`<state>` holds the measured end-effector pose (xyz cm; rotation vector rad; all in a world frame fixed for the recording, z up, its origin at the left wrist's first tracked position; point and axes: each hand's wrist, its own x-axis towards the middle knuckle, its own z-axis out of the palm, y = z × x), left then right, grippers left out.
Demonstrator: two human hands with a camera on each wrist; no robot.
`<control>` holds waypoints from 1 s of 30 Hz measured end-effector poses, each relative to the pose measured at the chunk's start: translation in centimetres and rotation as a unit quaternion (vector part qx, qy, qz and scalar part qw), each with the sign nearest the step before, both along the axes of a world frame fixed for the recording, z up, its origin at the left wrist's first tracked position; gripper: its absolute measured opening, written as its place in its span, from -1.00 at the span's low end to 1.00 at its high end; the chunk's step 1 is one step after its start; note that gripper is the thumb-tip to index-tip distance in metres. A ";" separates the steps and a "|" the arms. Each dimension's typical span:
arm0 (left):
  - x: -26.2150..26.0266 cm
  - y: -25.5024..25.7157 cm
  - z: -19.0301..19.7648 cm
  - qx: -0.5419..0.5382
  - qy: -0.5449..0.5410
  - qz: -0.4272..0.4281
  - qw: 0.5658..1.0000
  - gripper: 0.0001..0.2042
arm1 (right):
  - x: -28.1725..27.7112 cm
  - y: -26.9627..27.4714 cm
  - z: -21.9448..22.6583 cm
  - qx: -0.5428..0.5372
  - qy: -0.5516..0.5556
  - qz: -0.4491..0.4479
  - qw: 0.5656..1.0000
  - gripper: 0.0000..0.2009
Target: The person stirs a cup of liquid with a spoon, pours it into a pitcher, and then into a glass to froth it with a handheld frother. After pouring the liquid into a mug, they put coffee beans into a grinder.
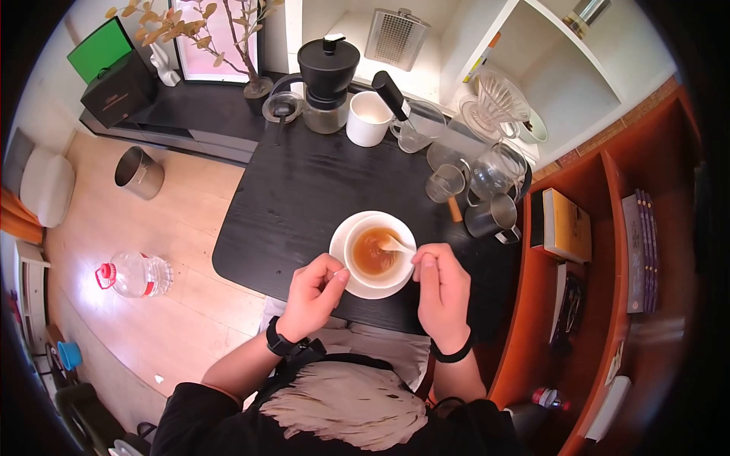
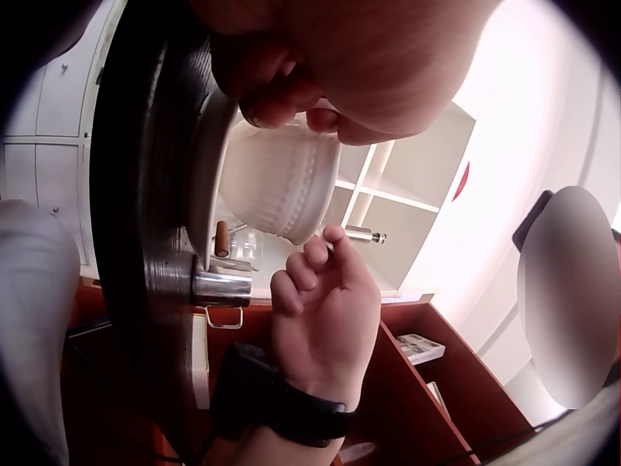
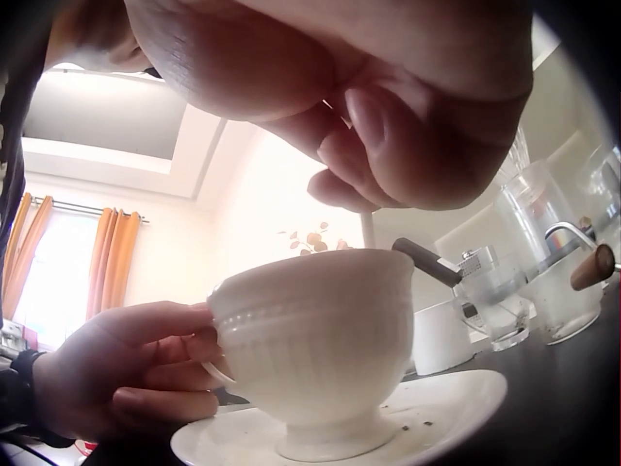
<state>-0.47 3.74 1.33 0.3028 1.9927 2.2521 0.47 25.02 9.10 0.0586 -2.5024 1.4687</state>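
A white ribbed teacup of amber liquid stands on a white saucer near the table's front edge. My left hand grips the cup's small handle on its left side. Above the right rim, my right hand pinches a white spoon whose bowl end dips into the liquid. In the right wrist view, a few dark specks lie on the saucer, and the spoon is hidden by the fingers.
Along the table's back stand a black-topped coffee grinder, a white mug and glass vessels. A metal pitcher is to the right, beside an orange-brown bookshelf. On the floor at left stands a water bottle.
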 end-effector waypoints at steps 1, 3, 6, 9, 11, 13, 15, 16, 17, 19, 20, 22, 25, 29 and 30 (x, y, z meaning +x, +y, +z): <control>0.0 0.0 0.0 0.000 0.001 0.000 1.000 -0.83 | 0.0 -0.3 0.1 -0.013 0.001 0.030 0.999 -0.86; 0.0 -0.1 -0.1 -0.001 0.002 0.003 1.000 -0.83 | 0.2 -0.4 0.5 -0.033 -0.019 0.079 0.996 -0.87; 0.1 -0.1 -0.3 0.008 -0.004 0.002 1.000 -0.83 | -0.2 0.5 0.2 0.013 0.023 0.043 0.999 -0.88; 0.0 -0.1 -0.2 0.008 -0.008 0.001 1.000 -0.82 | -0.6 -0.1 0.0 0.007 0.017 0.036 0.999 -0.89; 0.0 -0.1 -0.3 0.008 -0.009 0.002 1.000 -0.82 | -0.6 -0.3 -0.1 0.001 0.020 0.047 0.999 -0.89; 0.0 -0.1 -0.2 0.005 -0.005 0.002 1.000 -0.82 | -0.5 -0.3 0.0 -0.044 0.007 0.095 0.994 -0.91; 0.1 -0.1 -0.3 0.002 -0.002 0.002 1.000 -0.82 | -0.5 0.3 -0.7 -0.088 -0.023 0.094 0.991 -0.91; 0.0 -0.1 -0.2 0.002 -0.003 0.002 1.000 -0.81 | -0.5 0.5 -0.8 -0.133 -0.051 0.092 0.986 -0.90; 0.0 0.0 -0.2 0.003 -0.005 0.001 1.000 -0.81 | -0.5 0.5 -1.0 -0.133 -0.052 0.090 0.986 -0.90; 0.0 0.0 -0.1 0.002 -0.003 0.001 1.000 -0.81 | -0.5 0.0 -0.9 -0.177 -0.050 0.062 0.981 -0.90; 0.0 0.0 -0.1 0.001 -0.001 0.002 1.000 -0.81 | -0.5 0.1 -0.9 -0.177 -0.050 0.061 0.981 -0.90; 0.0 -0.1 -0.1 0.003 -0.003 0.001 1.000 -0.81 | -0.4 0.5 -1.1 -0.122 -0.074 0.063 0.988 -0.87; 0.0 -0.1 -0.2 0.002 -0.001 0.002 1.000 -0.82 | -0.2 1.0 -1.4 -0.163 -0.102 0.036 0.981 -0.83; 0.0 -0.1 -0.1 0.002 -0.002 0.001 1.000 -0.82 | -0.4 -0.2 -0.6 -0.172 -0.085 0.007 0.981 -0.80; 0.0 -0.1 -0.1 0.002 -0.002 0.001 1.000 -0.82 | -0.4 -0.6 -0.2 -0.173 -0.081 0.031 0.981 -0.80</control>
